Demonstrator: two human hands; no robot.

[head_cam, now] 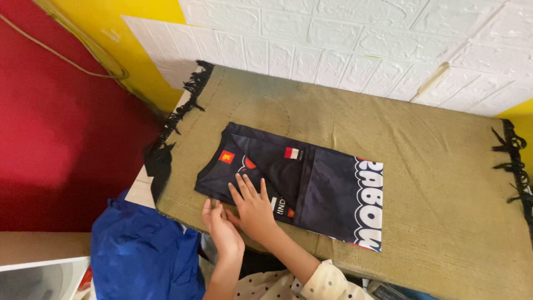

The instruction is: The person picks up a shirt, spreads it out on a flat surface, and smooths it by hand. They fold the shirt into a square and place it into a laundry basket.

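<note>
Two hands flat, holding nothing: right hand (252,206) presses folded dark jersey (294,186), left hand (222,226) at its edge; smooth evenly

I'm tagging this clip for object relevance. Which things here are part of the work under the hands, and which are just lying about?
In hand:
- dark folded jersey, lying flat
- right hand, pressing flat on the jersey
- left hand, at the jersey's near edge
- tan fringed mat under the jersey

Lying about:
- blue cloth below the table edge
- cord on the red wall
</note>
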